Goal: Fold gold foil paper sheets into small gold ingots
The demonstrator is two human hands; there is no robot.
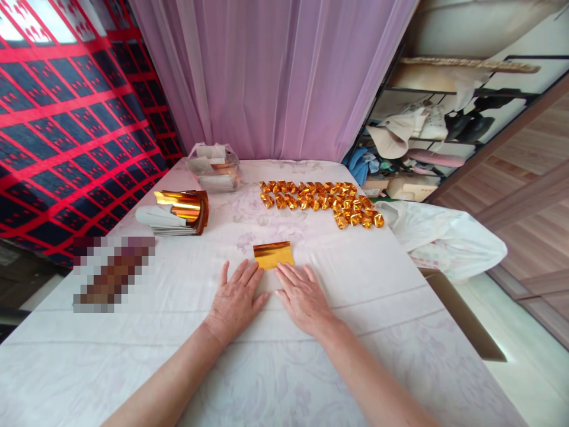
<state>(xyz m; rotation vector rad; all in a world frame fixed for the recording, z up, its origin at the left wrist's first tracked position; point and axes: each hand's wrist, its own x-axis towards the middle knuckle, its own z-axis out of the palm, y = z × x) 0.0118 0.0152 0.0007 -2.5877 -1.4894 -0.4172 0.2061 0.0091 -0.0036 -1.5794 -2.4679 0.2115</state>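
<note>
Head view: curled gold stack (pixel 185 209) is lying at left on the tabletop (pixel 377 267). Left hand (pixel 235 298) is resting flat, grip open, grasping nothing, fingertips meeting the near edge of the gold sheet (pixel 272 255), which is lying just beyond both hands. Right hand (pixel 306 296) is mirroring this. Judgement: light, even pressure would be keeping edges square. Folded gold pieces (pixel 326 202) are sitting farther right.

Home room: purple curtain (pixel 275 77), floral tablecloth (pixel 284 379), rack (pixel 507 93) (shoes (pixel 471 126), apparently).
</note>
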